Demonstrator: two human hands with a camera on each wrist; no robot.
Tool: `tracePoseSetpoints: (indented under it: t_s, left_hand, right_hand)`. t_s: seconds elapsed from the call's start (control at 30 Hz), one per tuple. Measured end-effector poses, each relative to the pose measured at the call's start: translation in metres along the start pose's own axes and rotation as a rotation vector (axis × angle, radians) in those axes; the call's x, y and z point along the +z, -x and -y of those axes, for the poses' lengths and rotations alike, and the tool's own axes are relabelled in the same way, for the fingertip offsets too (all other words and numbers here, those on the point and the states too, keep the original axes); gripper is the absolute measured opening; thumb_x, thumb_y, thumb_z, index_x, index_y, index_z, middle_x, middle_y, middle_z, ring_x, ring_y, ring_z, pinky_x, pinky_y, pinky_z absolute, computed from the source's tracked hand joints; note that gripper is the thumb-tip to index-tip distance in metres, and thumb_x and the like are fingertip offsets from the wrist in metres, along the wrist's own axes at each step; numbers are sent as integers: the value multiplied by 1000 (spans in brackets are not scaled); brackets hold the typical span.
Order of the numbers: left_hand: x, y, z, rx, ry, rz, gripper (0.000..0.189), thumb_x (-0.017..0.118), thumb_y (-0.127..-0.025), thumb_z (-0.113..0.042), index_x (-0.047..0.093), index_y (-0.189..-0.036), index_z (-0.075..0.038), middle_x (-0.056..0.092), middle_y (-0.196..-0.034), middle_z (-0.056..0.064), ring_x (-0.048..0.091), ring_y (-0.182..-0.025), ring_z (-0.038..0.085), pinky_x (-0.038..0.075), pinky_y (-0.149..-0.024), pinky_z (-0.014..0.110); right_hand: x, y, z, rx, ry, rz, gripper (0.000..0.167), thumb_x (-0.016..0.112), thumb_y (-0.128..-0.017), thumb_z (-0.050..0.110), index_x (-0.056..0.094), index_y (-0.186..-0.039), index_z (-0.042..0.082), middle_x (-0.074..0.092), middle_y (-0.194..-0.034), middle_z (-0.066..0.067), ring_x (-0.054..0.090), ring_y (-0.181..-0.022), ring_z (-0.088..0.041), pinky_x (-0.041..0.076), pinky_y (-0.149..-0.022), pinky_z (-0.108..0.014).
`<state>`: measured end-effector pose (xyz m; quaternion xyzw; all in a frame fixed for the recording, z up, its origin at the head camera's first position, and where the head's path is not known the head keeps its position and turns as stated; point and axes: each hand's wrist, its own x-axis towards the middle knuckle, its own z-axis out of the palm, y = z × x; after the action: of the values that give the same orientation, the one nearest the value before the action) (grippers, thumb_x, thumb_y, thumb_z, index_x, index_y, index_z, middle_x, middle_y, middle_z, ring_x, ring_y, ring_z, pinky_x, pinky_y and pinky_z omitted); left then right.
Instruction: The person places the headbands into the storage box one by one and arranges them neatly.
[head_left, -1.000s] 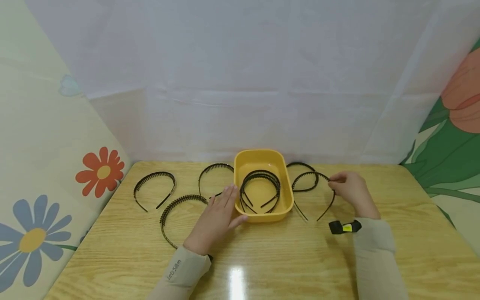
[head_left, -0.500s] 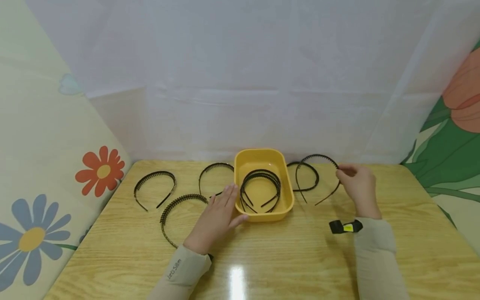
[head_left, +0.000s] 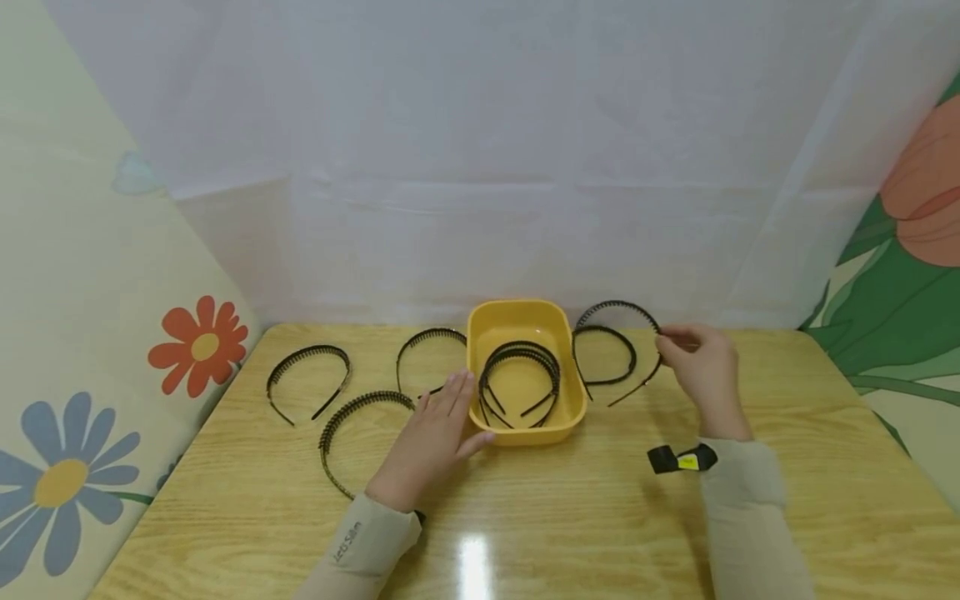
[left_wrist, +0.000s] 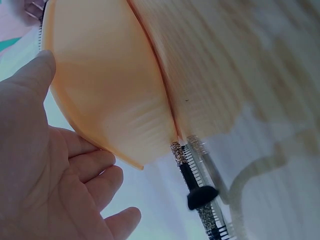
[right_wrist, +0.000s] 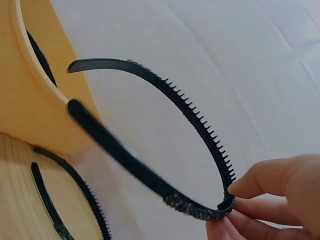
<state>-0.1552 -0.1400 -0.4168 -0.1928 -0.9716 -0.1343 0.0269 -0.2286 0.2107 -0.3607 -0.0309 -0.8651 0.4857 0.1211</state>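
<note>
My right hand (head_left: 702, 372) pinches a black toothed headband (right_wrist: 200, 127) by its side, lifted over the table just right of the yellow plastic bin (head_left: 525, 437). Its two free ends point toward the bin in the right wrist view. Behind it in the head view, another black headband (head_left: 632, 354) lies on the table against the bin's right side. My left hand (head_left: 429, 446) rests its straight fingers on the bin's left rim, thumb at the near edge. Inside the bin, several black headbands (head_left: 519, 348) lie nested together.
Left of the bin lie three more headbands: one at the far left (head_left: 309, 351), one at the back (head_left: 431, 332) touching the bin, and a larger one (head_left: 330, 433) partly under the left hand. A white cloth (head_left: 480, 167) hangs behind the wooden table (head_left: 570, 533).
The right hand has raised the headband off the table, first up and rightward, then left toward the bin. The left hand and the bin have stayed in place.
</note>
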Motion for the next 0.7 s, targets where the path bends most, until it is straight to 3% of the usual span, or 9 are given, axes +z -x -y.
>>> tracePoseSetpoints:
  t_s: [0.1,0.3,0.43,0.7]
  left_hand:
    - [0,0,0,-3,-3,0,89,50,-102,-55,15,-160,3,15,-166,20,16,-153,36,15,-123,60]
    - [0,0,-2,-3,-6,4,89,49,-102,-57,15,-160,2,16,-166,20,17,-153,35,16,-123,60]
    - [1,0,-2,0,-10,-4,89,50,-102,-56,16,-160,3,17,-166,21,18,-153,35,17,-122,60]
    - [2,1,0,1,-17,-25,89,50,-102,-56,19,-160,3,19,-165,22,20,-152,36,17,-122,60]
  right_hand:
    - [8,0,3,27,-62,8,33,66,-99,17,68,-125,-3,69,-117,-23,68,-81,-4,57,-72,-15]
    - [25,3,5,26,-104,4,30,67,-98,16,70,-121,-2,71,-112,-22,72,-83,-14,58,-71,-17]
    - [36,5,4,-5,-89,-4,28,69,-97,15,71,-119,-3,72,-109,-22,70,-78,-10,55,-66,-14]
    - [58,10,10,-28,-113,8,28,70,-96,14,71,-119,-3,72,-109,-22,72,-91,-28,59,-69,-19]
